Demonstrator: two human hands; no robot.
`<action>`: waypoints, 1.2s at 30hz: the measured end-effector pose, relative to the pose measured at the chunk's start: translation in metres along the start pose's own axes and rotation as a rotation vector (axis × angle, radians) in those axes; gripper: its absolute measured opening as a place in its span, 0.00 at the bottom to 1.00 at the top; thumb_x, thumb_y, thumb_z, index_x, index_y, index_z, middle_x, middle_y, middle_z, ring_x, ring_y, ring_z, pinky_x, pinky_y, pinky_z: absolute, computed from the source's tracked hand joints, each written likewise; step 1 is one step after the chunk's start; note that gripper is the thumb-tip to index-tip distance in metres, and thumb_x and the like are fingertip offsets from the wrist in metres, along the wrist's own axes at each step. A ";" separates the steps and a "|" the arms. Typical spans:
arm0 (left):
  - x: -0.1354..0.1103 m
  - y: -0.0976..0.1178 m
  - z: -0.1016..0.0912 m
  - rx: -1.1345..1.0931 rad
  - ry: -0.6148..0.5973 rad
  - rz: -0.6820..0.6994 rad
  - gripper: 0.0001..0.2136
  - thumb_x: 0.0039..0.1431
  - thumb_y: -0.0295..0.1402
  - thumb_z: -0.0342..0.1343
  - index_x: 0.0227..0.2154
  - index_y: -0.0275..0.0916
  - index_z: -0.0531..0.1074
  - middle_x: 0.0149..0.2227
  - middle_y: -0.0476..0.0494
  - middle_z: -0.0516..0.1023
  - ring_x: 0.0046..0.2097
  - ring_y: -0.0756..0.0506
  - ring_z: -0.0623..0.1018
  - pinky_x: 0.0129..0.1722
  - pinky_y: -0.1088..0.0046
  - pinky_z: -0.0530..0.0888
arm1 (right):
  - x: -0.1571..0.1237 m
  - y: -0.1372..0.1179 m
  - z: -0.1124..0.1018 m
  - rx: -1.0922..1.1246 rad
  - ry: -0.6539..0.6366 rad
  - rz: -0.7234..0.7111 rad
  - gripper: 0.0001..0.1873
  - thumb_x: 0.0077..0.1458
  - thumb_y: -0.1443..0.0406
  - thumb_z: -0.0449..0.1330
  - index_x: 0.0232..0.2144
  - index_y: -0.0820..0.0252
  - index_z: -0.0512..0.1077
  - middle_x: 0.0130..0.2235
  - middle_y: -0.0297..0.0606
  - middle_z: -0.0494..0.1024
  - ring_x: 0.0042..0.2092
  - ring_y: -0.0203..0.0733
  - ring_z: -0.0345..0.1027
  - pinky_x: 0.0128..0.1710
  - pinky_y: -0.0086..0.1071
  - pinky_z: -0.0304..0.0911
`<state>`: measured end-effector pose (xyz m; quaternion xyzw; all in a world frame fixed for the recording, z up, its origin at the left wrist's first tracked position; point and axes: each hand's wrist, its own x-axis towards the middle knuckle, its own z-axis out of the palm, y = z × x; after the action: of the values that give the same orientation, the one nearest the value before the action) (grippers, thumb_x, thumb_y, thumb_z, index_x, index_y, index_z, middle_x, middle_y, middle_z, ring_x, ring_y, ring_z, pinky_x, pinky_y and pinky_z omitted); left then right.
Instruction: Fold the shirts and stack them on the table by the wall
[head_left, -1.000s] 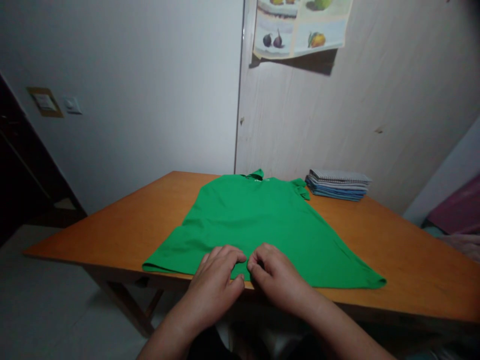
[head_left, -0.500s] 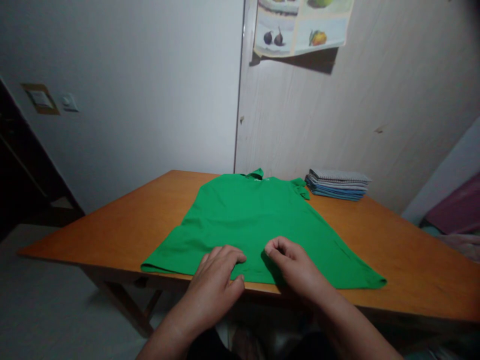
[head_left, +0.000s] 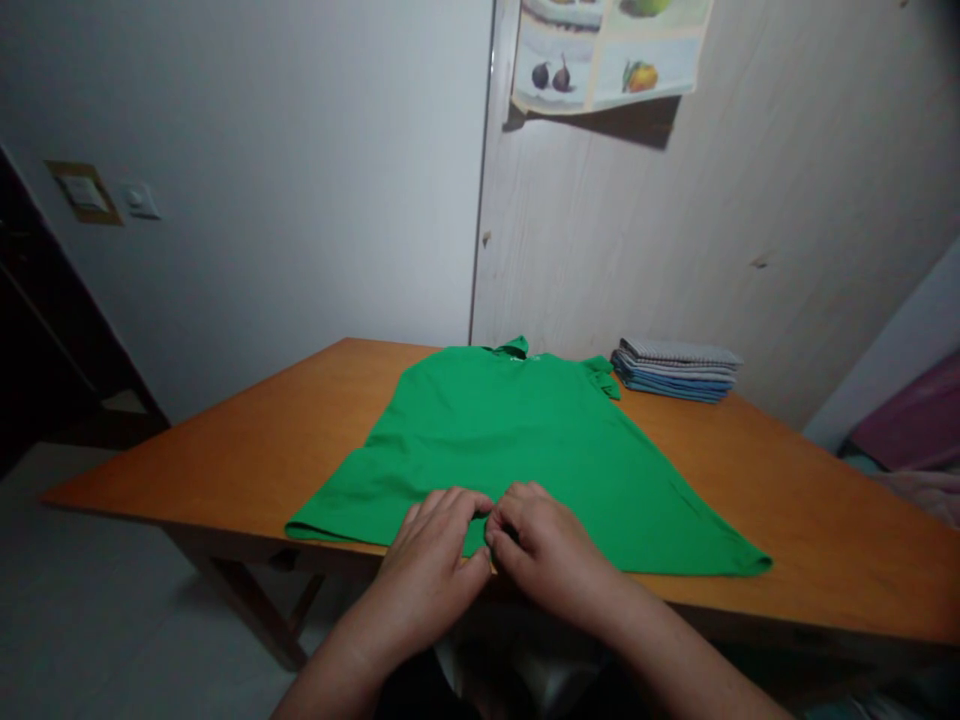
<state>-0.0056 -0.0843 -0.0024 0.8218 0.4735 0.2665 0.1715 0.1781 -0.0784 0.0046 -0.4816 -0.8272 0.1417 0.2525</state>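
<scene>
A green shirt (head_left: 517, 420) lies spread on the wooden table (head_left: 247, 430), its collar toward the wall and its hem along the front edge. My left hand (head_left: 435, 545) rests at the middle of the hem, fingers bent together and thumb held apart from them. Just to its right is my right hand (head_left: 547, 545), its fingers curled and the fingertips pinched against the thumb. Anything in that pinch is too small or hidden to make out. The fingertips of both hands are close together over the shirt's lower edge, and the hands cover part of the hem.
At the table's back right stands a stack of folded cloths (head_left: 675, 370), grey striped above and blue below. A paper with fruit pictures (head_left: 607, 55) hangs on the wall behind. Pink fabric (head_left: 911, 415) shows at the far right, and wall switches (head_left: 140, 200) at the left.
My right hand has moved left and slightly down, from above the shirt to beside my left hand. My left hand and the shirt have stayed in place.
</scene>
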 end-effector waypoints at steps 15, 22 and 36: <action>-0.002 0.004 -0.001 -0.007 -0.010 -0.021 0.17 0.58 0.28 0.54 0.50 0.46 0.69 0.52 0.47 0.75 0.55 0.41 0.70 0.54 0.60 0.64 | -0.008 0.015 -0.013 0.217 0.042 0.115 0.05 0.60 0.65 0.60 0.31 0.58 0.73 0.34 0.35 0.73 0.40 0.41 0.66 0.40 0.34 0.57; -0.002 0.007 -0.003 -0.009 -0.043 -0.042 0.17 0.57 0.27 0.52 0.50 0.45 0.69 0.52 0.46 0.75 0.56 0.41 0.70 0.55 0.59 0.65 | -0.001 0.005 -0.007 0.057 -0.045 0.051 0.04 0.60 0.68 0.59 0.31 0.58 0.71 0.34 0.34 0.72 0.39 0.41 0.63 0.40 0.34 0.55; -0.001 0.008 0.001 0.043 -0.021 -0.063 0.16 0.57 0.29 0.52 0.49 0.45 0.70 0.52 0.45 0.76 0.56 0.39 0.71 0.55 0.56 0.65 | -0.005 0.009 -0.001 0.131 0.093 0.157 0.07 0.62 0.68 0.56 0.30 0.58 0.68 0.32 0.35 0.70 0.38 0.41 0.63 0.37 0.35 0.53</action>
<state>-0.0006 -0.0893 0.0009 0.8128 0.5029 0.2423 0.1668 0.1869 -0.0781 -0.0002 -0.5334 -0.7633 0.1923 0.3096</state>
